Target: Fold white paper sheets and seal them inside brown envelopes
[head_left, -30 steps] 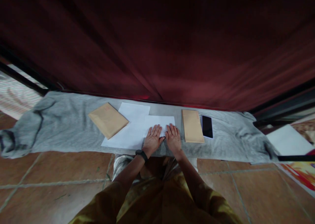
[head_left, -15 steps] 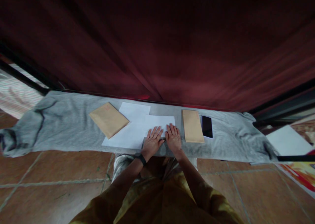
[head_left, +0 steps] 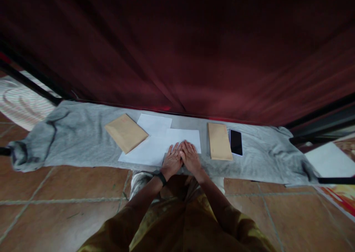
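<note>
A folded white sheet of paper (head_left: 183, 134) lies in front of me, its near edge under my hands. My left hand (head_left: 172, 160) rests flat on it, fingers stretched forward, a dark band on the wrist. Against it, my right hand (head_left: 190, 158) also lies flat, its fingers partly touching or overlapping the left ones. To the left are more white sheets (head_left: 146, 150), partly covered by a tilted brown envelope (head_left: 127, 133). On the right lies a second brown envelope (head_left: 220, 142), upright to my view.
A phone (head_left: 236, 142) with a dark screen lies beside the right envelope. Grey cloth (head_left: 83, 133) covers the long narrow surface. Dark red fabric (head_left: 177, 60) hangs behind it. A white sheet (head_left: 331, 159) sits at the far right, above tiled floor (head_left: 291, 215).
My right hand has slid left along the paper until it meets my left hand. The whole view has shifted slightly; the envelopes and phone keep their places.
</note>
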`<state>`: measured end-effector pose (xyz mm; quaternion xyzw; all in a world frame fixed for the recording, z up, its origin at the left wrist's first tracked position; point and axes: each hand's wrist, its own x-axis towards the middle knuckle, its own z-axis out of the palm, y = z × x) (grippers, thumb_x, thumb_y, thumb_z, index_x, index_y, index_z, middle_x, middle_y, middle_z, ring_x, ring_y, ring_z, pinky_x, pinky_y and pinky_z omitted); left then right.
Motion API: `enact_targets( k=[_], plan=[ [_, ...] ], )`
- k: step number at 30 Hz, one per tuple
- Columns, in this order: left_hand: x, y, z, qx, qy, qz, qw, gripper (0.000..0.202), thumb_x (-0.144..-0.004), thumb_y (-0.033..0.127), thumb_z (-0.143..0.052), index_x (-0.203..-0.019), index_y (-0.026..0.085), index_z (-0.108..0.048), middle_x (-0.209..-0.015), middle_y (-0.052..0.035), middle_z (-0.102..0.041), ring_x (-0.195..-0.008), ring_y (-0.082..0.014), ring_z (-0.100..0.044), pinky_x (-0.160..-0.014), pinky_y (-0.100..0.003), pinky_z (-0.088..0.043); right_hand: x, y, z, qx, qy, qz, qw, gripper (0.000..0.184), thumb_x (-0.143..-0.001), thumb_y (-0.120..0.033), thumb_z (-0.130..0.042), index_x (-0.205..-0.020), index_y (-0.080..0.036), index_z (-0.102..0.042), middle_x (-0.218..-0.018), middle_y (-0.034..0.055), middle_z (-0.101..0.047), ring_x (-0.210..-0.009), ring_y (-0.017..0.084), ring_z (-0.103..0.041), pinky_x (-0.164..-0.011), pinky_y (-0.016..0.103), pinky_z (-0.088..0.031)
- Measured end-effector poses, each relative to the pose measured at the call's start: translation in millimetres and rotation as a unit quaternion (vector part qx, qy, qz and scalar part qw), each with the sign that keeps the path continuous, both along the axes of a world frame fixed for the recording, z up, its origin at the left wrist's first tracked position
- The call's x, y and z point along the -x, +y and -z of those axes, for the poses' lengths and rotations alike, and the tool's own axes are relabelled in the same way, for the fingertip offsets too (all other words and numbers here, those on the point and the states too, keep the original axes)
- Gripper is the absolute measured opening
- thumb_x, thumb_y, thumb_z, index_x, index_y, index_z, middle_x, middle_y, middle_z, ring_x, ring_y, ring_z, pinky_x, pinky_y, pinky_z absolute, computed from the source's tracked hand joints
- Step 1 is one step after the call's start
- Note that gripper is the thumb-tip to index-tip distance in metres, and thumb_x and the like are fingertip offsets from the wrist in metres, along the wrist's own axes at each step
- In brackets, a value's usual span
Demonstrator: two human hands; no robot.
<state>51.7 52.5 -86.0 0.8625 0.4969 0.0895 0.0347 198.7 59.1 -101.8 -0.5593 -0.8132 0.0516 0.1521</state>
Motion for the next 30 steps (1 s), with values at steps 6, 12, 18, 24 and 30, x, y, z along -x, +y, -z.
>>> enact_targets(
  k=[6, 12, 18, 24, 30],
  plan=[
    [0, -3, 1.1, -0.008, -0.008, -0.02, 1.0, 0.062, -0.096, 0.032, -0.039, -0.152, 0.007, -0.034, -0.16, -0.0153, -0.035, -0.152, -0.0246, -0.024, -0.125, -0.047, -0.019, -13, -6, 5.7, -0.023, -0.011, 0.012, 1.0, 0.057, -0.107, -0.039, -0.03, -0.154, -0.008, -0.033, -0.16, 0.015, -0.032, -0.15, 0.024, -0.026, -0.122, 0.045, -0.024],
    [7, -12, 1.5, -0.011, -0.01, -0.058, 0.998, 0.068, -0.097, 0.042, -0.041, -0.152, 0.004, -0.03, -0.16, -0.0206, -0.032, -0.152, -0.0275, -0.024, -0.123, -0.048, -0.024, -26, -15, 6.5, -0.044, -0.017, 0.034, 0.998, 0.059, -0.106, -0.041, -0.032, -0.156, -0.009, -0.029, -0.16, 0.0161, -0.033, -0.149, 0.025, -0.028, -0.12, 0.045, -0.027],
    [18, -21, -3.9, 0.002, 0.007, -0.097, 0.995, 0.076, -0.096, 0.051, -0.042, -0.152, 0.001, -0.029, -0.159, -0.0239, -0.031, -0.151, -0.0313, -0.024, -0.122, -0.05, -0.026, -35, -22, 8.9, -0.05, -0.018, 0.057, 0.997, 0.061, -0.106, -0.042, -0.034, -0.156, -0.008, -0.029, -0.159, 0.0181, -0.034, -0.148, 0.027, -0.03, -0.119, 0.046, -0.029],
    [22, -30, -10.2, 0.0, 0.013, -0.134, 0.991, 0.081, -0.096, 0.054, -0.042, -0.153, -0.002, -0.026, -0.159, -0.0265, -0.029, -0.151, -0.0337, -0.023, -0.124, -0.052, -0.021, -40, -25, 9.2, -0.049, -0.018, 0.064, 0.997, 0.061, -0.106, -0.042, -0.032, -0.157, -0.008, -0.027, -0.159, 0.0186, -0.034, -0.147, 0.028, -0.033, -0.119, 0.047, -0.029],
    [10, -25, -16.7, -0.01, 0.018, -0.088, 0.996, 0.073, -0.098, 0.045, -0.041, -0.152, -0.001, -0.027, -0.161, -0.0223, -0.028, -0.152, -0.0314, -0.019, -0.126, -0.051, -0.016, -39, -25, 10.1, -0.049, -0.022, 0.065, 0.996, 0.061, -0.106, -0.041, -0.031, -0.156, -0.007, -0.028, -0.159, 0.0187, -0.034, -0.147, 0.028, -0.032, -0.119, 0.047, -0.028]
  ],
)
